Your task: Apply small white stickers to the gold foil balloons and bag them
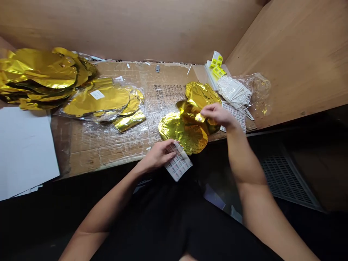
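Observation:
My left hand [159, 155] pinches a sheet of small printed stickers [178, 163] between thumb and fingers at the bench's front edge. Just behind that sheet lies a gold foil balloon [185, 134], flat and crinkled. My right hand [217, 114] is closed at the fingertips over the right side of the foil, gripping a gold piece whose edges blur into the rest. More folded gold foil [202, 94] lies behind the right hand. A second printed sticker sheet [235, 116] rests partly under the right wrist.
A big pile of gold foil balloons [40, 72] sits far left, beside clear-bagged foil balloons [100, 99]. White sheets [24, 148] overhang the left front. White sticks [235, 92], yellow labels [218, 67] and clear plastic [259, 88] lie at right, near the wooden side wall [296, 65].

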The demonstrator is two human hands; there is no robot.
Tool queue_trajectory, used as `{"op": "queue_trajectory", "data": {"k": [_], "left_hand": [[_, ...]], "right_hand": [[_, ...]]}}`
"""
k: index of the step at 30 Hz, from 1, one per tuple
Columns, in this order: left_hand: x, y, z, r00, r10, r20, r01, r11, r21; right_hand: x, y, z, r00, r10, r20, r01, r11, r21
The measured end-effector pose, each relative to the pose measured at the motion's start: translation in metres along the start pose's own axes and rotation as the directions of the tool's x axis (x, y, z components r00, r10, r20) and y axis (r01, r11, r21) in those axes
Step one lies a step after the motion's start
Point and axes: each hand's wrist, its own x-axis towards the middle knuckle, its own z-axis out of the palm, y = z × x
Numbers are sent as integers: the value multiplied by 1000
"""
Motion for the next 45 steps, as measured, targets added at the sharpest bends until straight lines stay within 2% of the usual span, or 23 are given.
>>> {"op": "queue_trajectory", "data": {"k": [2, 3, 5, 6, 7, 8, 9, 11, 12, 15, 18, 23, 26, 29, 33, 35, 36, 38, 39, 41, 43, 45], "left_hand": [[-1, -3, 2, 984, -84, -155, 58, 985, -164], [-3, -3, 2, 968, -106, -228, 56, 975, -216], [-8, -2, 4, 934, -116, -337, 33, 970, -241], [-10, -1, 5, 921, -111, -373, 24, 973, -231], [-11, 0, 7, 913, -104, -395, 19, 976, -215], [-13, 2, 9, 908, -96, -407, 15, 980, -199], [-14, 4, 11, 909, -92, -407, 15, 982, -187], [-16, 7, 13, 917, -95, -387, 22, 982, -189], [-16, 9, 14, 922, -104, -373, 28, 979, -203], [-16, 10, 18, 926, -128, -354, 39, 968, -248], [-17, 8, 22, 916, -125, -381, 38, 973, -227], [-18, 6, 30, 906, -111, -409, 35, 982, -188], [-19, 7, 32, 905, -104, -412, 29, 982, -185], [-21, 9, 35, 894, -128, -429, 44, 979, -201], [-24, 8, 37, 880, -170, -443, 54, 964, -262], [-26, 5, 34, 876, -168, -452, 66, 970, -235], [-26, 3, 31, 883, -150, -445, 71, 979, -189], [-24, 1, 23, 927, -71, -369, 56, 997, -51], [-23, 0, 19, 956, -18, -294, 28, 999, 29], [-18, -1, 12, 992, 72, -107, -51, 981, 186], [-12, -1, 9, 994, 100, 49, -111, 937, 333], [-7, -2, 10, 987, 79, 138, -133, 886, 444]], "right_hand": [[12, 0, -33, 989, -14, -150, 12, 1000, -12], [12, -3, -38, 965, -45, -257, 39, 999, -30], [-4, -18, -22, 901, -139, -411, 110, 989, -93], [-18, -28, -4, 903, -171, -393, 136, 984, -115], [-33, -39, 19, 952, -200, -231, 185, 979, -88], [-49, -49, 43, 974, -221, -45, 221, 975, -19], [-64, -57, 66, 968, -235, 83, 232, 972, 45], [-85, -67, 99, 953, -243, 183, 223, 967, 124], [-91, -69, 108, 951, -240, 196, 214, 966, 143], [-97, -63, 117, 966, -217, 141, 199, 971, 134], [-101, -57, 121, 971, -238, -19, 239, 969, 61], [-112, -51, 144, 929, -310, -202, 296, 950, -98], [-116, -45, 154, 877, -376, -299, 341, 926, -165], [-119, -41, 161, 834, -429, -347, 366, 900, -235], [-123, -41, 165, 809, -479, -342, 407, 875, -263], [-122, -42, 162, 797, -480, -366, 421, 877, -231], [-120, -42, 158, 805, -443, -394, 398, 896, -195], [-110, -39, 148, 858, -290, -424, 279, 956, -87], [-103, -37, 143, 895, -192, -403, 197, 980, -31], [-87, -33, 135, 957, -38, -289, 48, 998, 28], [-73, -31, 133, 988, 26, -151, -32, 999, -37], [-66, -33, 135, 995, 48, -83, -66, 969, -238]]}}
